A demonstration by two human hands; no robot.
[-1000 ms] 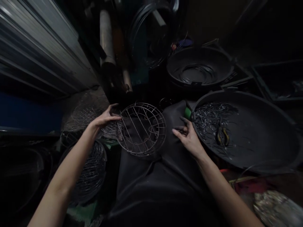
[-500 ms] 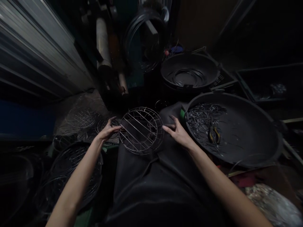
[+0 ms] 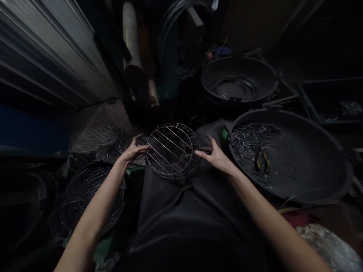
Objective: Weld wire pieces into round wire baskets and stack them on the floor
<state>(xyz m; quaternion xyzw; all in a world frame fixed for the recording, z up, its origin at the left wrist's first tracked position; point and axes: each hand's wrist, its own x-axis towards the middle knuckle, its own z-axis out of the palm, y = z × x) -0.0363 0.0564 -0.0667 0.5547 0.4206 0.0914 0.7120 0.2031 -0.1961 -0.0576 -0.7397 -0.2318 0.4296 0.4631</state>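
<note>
A round wire rack [image 3: 172, 151] with parallel bars and a double-ringed rim is held over my lap, which a dark apron [image 3: 170, 211] covers. My left hand [image 3: 134, 151] grips its left edge between thumb and fingers. On the opposite edge, my right hand [image 3: 213, 154] holds the rim the same way, thumb in front and index finger raised. Some fingertips are hidden behind the wires. Right of my right hand lies a wide black basin [image 3: 306, 158] with a heap of short bent wire pieces [image 3: 249, 138] and yellow-and-black pliers [image 3: 262, 162].
A second black basin [image 3: 238, 71] behind holds coiled wire. At left, a tub [image 3: 95, 196] contains wire racks, and more wire racks [image 3: 102, 134] lie on the floor. A large wire coil [image 3: 167, 41] hangs by the machine ahead. A plastic bag [image 3: 326, 241] sits at lower right.
The view has shifted slightly, so the surroundings sit further right. Both hands keep hold of the wire rack, whose tilt has changed a little.
</note>
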